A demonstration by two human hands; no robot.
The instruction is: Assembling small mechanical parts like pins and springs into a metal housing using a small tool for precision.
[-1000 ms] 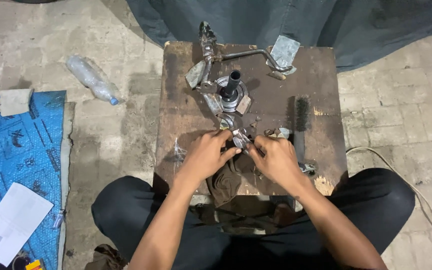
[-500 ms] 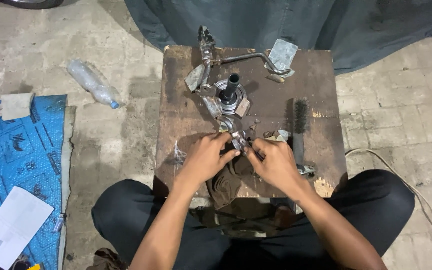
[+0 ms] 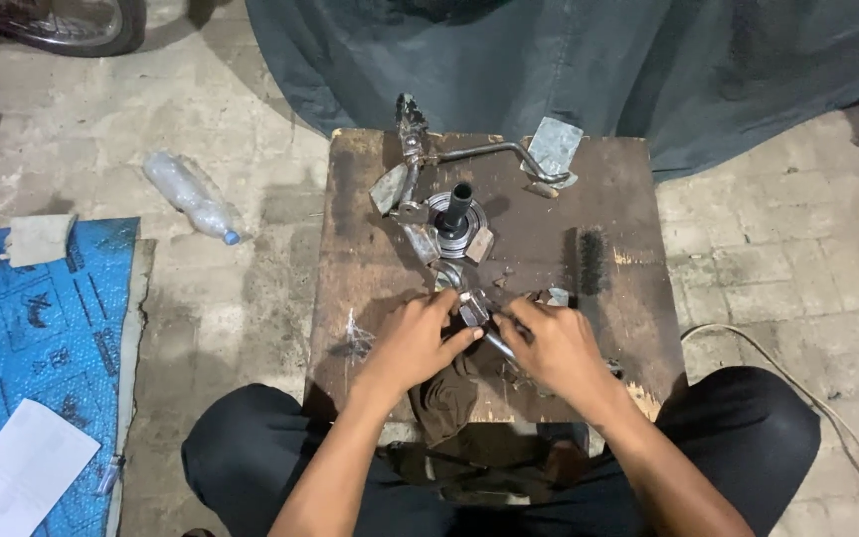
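Observation:
My left hand [image 3: 412, 344] and my right hand [image 3: 553, 346] meet over the near middle of a worn wooden table [image 3: 350, 249]. Both pinch a small metal part [image 3: 473, 309] between their fingertips. A thin metal rod [image 3: 499, 346] runs out from under the part towards my right hand. A dark brown rag [image 3: 446, 396] lies under my hands at the table's near edge. Behind my hands stands a round metal hub with a black shaft [image 3: 457, 214].
A bent metal lever with a flat pedal [image 3: 553, 149] lies at the table's far side, a wire brush [image 3: 591, 261] at the right. On the floor: a crushed plastic bottle [image 3: 189, 194], a blue mat [image 3: 42, 338] with papers [image 3: 22, 467], a white cable [image 3: 797, 383]. Dark cloth [image 3: 589, 60] hangs behind.
My hands have stayed at the same spot on the table, fingers shifting slightly on the small metal part.

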